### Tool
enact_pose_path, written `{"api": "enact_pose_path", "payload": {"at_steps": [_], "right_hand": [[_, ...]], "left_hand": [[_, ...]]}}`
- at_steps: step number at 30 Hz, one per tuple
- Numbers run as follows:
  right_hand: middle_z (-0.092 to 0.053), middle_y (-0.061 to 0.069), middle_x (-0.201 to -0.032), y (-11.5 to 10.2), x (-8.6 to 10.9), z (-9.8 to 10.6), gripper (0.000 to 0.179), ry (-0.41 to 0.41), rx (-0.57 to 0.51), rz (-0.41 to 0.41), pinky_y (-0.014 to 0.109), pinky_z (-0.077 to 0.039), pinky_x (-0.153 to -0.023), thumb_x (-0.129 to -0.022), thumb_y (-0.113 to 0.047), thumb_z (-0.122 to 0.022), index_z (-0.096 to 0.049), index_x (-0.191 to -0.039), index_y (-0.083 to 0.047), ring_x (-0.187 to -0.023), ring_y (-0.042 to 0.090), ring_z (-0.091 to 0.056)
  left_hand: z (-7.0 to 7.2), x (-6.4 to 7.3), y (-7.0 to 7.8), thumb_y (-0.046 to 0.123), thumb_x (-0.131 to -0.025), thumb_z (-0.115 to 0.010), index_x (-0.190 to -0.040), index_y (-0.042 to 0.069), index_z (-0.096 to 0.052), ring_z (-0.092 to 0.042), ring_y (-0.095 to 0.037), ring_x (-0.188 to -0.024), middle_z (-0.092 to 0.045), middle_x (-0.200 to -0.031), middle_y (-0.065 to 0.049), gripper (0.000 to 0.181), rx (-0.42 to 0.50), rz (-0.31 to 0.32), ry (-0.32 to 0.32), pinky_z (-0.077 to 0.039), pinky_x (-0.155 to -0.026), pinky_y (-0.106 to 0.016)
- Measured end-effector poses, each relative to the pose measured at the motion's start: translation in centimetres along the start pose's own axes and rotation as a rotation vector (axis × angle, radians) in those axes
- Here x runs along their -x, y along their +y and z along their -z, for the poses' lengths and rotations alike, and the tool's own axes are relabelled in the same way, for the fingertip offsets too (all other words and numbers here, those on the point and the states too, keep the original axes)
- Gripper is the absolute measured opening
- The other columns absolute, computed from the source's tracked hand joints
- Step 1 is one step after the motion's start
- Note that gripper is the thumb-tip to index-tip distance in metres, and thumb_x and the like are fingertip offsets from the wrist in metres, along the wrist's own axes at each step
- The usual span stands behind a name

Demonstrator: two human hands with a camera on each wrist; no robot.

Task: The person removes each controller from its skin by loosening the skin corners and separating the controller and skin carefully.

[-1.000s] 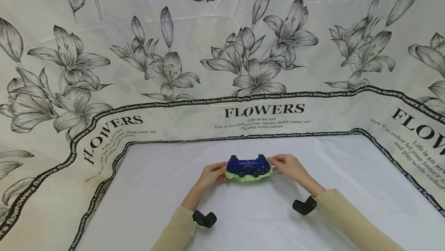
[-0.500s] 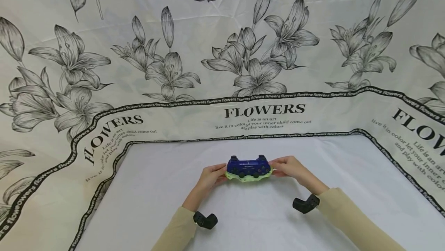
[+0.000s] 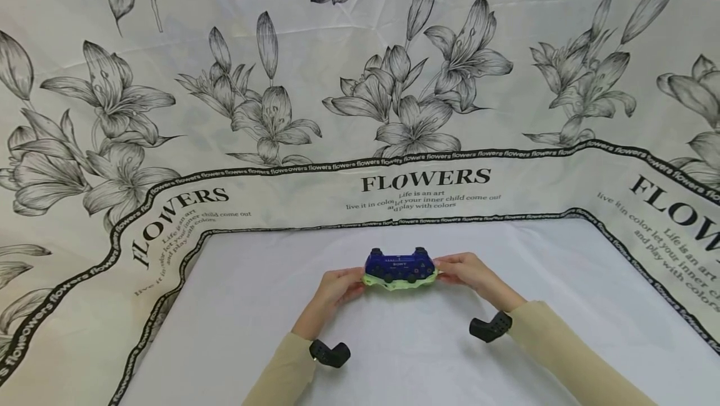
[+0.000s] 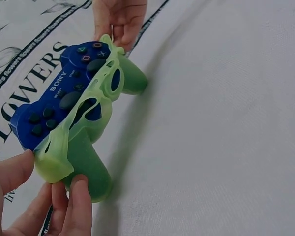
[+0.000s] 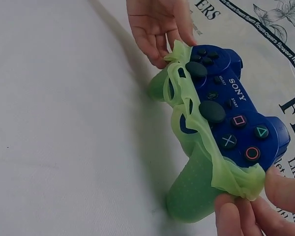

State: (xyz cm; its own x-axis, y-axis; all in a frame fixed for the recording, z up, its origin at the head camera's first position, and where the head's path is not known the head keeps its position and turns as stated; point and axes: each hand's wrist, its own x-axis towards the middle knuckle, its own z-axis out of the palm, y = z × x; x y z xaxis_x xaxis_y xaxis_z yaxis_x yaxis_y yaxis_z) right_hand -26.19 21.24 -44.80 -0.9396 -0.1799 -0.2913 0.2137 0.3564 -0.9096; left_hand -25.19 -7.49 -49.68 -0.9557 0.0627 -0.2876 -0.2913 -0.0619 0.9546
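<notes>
Between both hands is a blue Sony game controller (image 3: 398,267) with black thumbsticks and buttons. A light green, stretchy silicone sleeve (image 4: 91,128) covers its grips, while the blue face with the buttons stays bare; the sleeve's front edge lies bunched below the thumbsticks. My left hand (image 3: 335,290) pinches the sleeve and controller at the left end, thumb on the upper side and fingertips below, as the left wrist view shows. At the right end my right hand (image 3: 471,273) pinches the sleeve's bunched corner (image 5: 248,182) against the controller.
A white cloth (image 3: 416,343) covers the table. Behind it hangs a curtain (image 3: 304,112) printed with lilies and the word FLOWERS, also folding round both sides. A black wrist camera (image 3: 330,354) sits at the left cuff, another black camera (image 3: 490,326) at the right.
The controller tips slightly and rises a touch between the hands. My right hand's fingers have shifted at the right end; the left hand keeps its hold.
</notes>
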Motion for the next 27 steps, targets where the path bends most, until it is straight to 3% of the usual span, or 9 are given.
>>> {"api": "enact_pose_path", "payload": {"at_steps": [11, 18, 23, 27], "right_hand": [[-0.071, 0.004, -0.096, -0.4, 0.4, 0.2, 0.045, -0.062, -0.052, -0.068, 0.020, -0.057, -0.072, -0.097, -0.015, -0.056, -0.049, -0.128, 0.017, -0.077, 0.005, -0.066], [-0.071, 0.011, -0.100, -0.3, 0.4, -0.3, 0.045, 0.009, -0.027, -0.090, 0.022, -0.057, -0.071, -0.095, -0.012, -0.058, -0.050, -0.128, 0.016, -0.074, 0.006, -0.066], [-0.069, 0.022, -0.111, -0.3, 0.4, -0.7, 0.043, 0.057, 0.012, -0.079, 0.023, -0.058, -0.070, -0.092, -0.011, -0.059, -0.053, -0.125, 0.015, -0.075, 0.008, -0.068], [-0.070, 0.024, -0.106, -0.4, 0.4, -0.9, 0.039, 0.088, 0.068, -0.024, 0.026, -0.059, -0.070, -0.089, -0.009, -0.059, -0.057, -0.119, 0.016, -0.076, 0.012, -0.070]], "left_hand": [[-0.1, -0.3, -0.3, 0.016, -0.089, -0.068, -0.121, -0.007, -0.061, -0.065, -0.009, -0.078, -0.071, -0.092, -0.004, 0.040, 0.074, 0.032, -0.002, -0.058, -0.077, -0.025], [-0.2, -0.4, -0.2, 0.011, -0.089, -0.066, -0.123, -0.007, -0.060, -0.066, -0.012, -0.080, -0.069, -0.101, -0.010, 0.039, 0.092, 0.076, 0.009, -0.058, -0.077, -0.027], [-0.2, -0.4, -0.2, 0.010, -0.089, -0.064, -0.122, -0.009, -0.059, -0.065, -0.011, -0.078, -0.068, -0.094, -0.007, 0.039, 0.108, 0.050, 0.004, -0.058, -0.077, -0.027], [-0.4, -0.4, -0.2, 0.006, -0.088, -0.062, -0.123, -0.011, -0.058, -0.064, -0.011, -0.078, -0.067, -0.096, -0.008, 0.039, 0.128, 0.020, -0.002, -0.058, -0.077, -0.026]]}}
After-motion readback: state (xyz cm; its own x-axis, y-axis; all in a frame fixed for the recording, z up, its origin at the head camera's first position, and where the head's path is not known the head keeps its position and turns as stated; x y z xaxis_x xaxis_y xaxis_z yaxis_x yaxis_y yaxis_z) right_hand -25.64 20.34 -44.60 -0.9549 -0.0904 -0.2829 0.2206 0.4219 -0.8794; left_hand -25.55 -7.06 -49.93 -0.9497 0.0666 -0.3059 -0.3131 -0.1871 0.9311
